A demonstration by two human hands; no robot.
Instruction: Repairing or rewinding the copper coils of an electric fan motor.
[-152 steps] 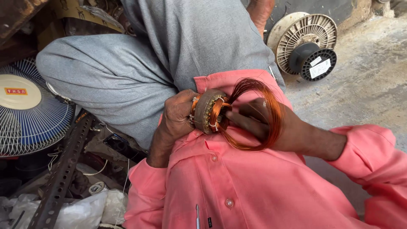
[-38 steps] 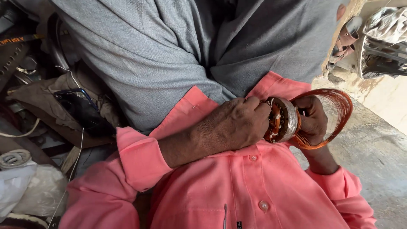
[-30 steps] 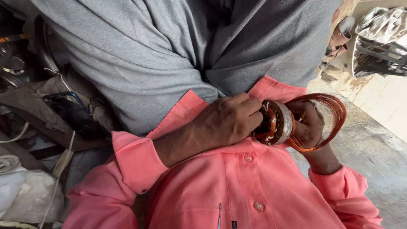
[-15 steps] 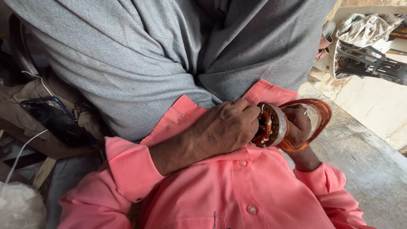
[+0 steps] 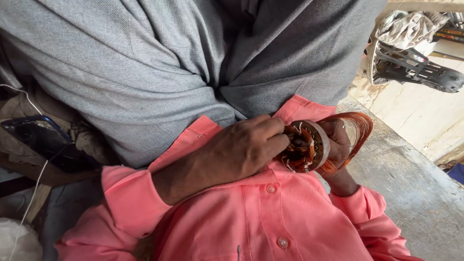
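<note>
A round metal motor stator (image 5: 309,145) with copper windings inside sits against my pink shirt. My right hand (image 5: 338,142) grips its outer ring from the right. A loose bundle of copper wire loops (image 5: 360,128) hangs from it past that hand. My left hand (image 5: 244,147) lies across my lap, and its fingertips press on the windings at the stator's left face. My grey trousers fill the top of the view.
A dark phone (image 5: 36,142) with a white cable lies on clutter at the left. A black fan part (image 5: 415,67) and crumpled cloth rest at the upper right above a pale concrete floor (image 5: 415,183).
The view has swung from the left side of my lap to the right. Both hands keep hold of the stator, and my left fingers have shifted on the windings.
</note>
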